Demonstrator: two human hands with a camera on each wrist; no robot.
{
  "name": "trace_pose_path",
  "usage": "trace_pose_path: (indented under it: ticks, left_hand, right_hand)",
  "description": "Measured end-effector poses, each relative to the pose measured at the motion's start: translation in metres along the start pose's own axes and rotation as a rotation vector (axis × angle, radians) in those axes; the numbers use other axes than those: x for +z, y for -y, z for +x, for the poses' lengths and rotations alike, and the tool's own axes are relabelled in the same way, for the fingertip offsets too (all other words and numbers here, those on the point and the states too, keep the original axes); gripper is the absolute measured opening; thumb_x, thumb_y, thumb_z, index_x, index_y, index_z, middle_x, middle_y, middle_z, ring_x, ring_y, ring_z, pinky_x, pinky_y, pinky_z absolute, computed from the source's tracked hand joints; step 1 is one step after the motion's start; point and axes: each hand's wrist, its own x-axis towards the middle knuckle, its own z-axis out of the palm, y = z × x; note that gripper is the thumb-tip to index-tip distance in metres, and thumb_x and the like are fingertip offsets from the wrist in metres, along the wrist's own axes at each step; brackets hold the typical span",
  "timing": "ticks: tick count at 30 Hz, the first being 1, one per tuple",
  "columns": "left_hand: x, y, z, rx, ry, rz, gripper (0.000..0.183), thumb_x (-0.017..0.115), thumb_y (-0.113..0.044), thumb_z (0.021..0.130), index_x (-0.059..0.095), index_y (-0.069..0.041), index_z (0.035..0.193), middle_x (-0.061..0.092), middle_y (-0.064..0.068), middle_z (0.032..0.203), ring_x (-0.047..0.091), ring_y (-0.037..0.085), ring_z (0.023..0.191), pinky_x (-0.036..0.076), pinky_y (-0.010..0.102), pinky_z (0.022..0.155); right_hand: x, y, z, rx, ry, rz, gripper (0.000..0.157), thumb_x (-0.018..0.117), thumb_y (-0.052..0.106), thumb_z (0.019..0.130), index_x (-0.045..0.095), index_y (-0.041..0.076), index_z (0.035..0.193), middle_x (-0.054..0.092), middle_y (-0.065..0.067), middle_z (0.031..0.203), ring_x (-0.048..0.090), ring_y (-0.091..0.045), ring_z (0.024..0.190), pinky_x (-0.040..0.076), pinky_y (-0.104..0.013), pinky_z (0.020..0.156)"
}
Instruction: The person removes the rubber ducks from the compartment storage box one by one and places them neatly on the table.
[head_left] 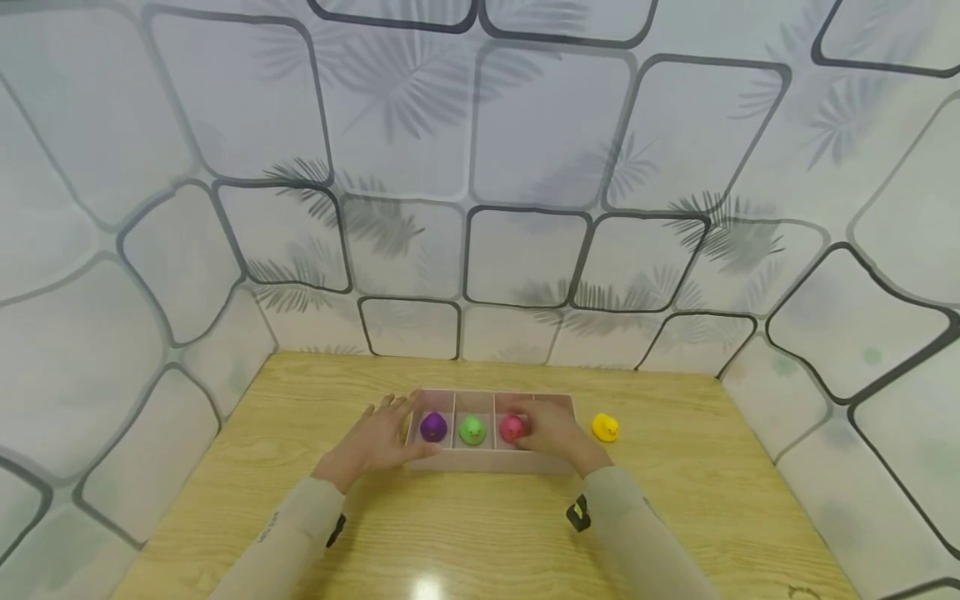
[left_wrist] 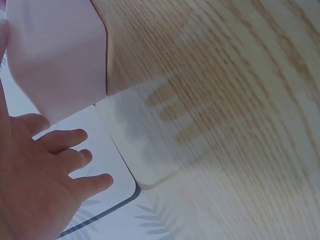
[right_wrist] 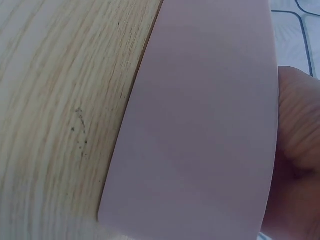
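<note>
A pale pink divided box (head_left: 491,462) lies lengthwise on the table. From left to right, its compartments hold a purple toy duck (head_left: 433,427), a green toy duck (head_left: 472,430) and a pink toy duck (head_left: 512,428). My right hand (head_left: 557,433) reaches over the front wall and pinches the pink duck in the third compartment; it covers most of the rightmost compartment. At the box's left end, my left hand (head_left: 377,442) spans the end with fingers spread, the thumb at the front rim. In the right wrist view, the box wall (right_wrist: 195,130) hides the fingertips.
A yellow toy duck (head_left: 605,427) sits on the wooden table (head_left: 465,533), just right of the box. Behind and at both sides stand pale walls (head_left: 540,125) with a stone-and-leaf pattern.
</note>
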Motion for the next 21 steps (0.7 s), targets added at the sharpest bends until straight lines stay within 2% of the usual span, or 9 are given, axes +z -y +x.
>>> trace_pose_path:
  ticks: [6, 10, 21]
  left_hand:
    - [0.0004, -0.0004, -0.0005, 0.002, 0.005, -0.001, 0.11, 0.063, -0.075, 0.091, 0.022, -0.008, 0.169, 0.039, 0.029, 0.164, 0.029, 0.058, 0.153, 0.022, 0.076, 0.124]
    - [-0.001, -0.0011, -0.0004, 0.011, -0.005, -0.005, 0.11, 0.064, -0.074, 0.091, 0.024, -0.008, 0.168, 0.04, 0.028, 0.164, 0.031, 0.059, 0.152, 0.023, 0.076, 0.123]
    - [-0.0005, 0.001, 0.0005, 0.013, -0.005, 0.001, 0.11, 0.064, -0.075, 0.09, 0.025, -0.007, 0.168, 0.043, 0.027, 0.163, 0.033, 0.059, 0.151, 0.026, 0.076, 0.122]
  right_hand:
    - [0.0023, -0.0007, 0.005, 0.033, 0.046, -0.031, 0.063, 0.086, 0.011, 0.087, 0.063, 0.013, 0.146, 0.07, -0.01, 0.139, 0.066, -0.026, 0.117, 0.052, -0.05, 0.111]
    - [0.0025, 0.0002, 0.0064, 0.029, 0.038, -0.054, 0.06, 0.086, 0.011, 0.087, 0.065, 0.011, 0.143, 0.071, -0.011, 0.138, 0.067, -0.027, 0.12, 0.052, -0.05, 0.112]
    - [0.0044, -0.0003, 0.0064, 0.029, 0.035, 0.029, 0.044, 0.085, 0.01, 0.089, 0.072, 0.005, 0.131, 0.075, -0.01, 0.126, 0.067, -0.022, 0.108, 0.056, -0.049, 0.106]
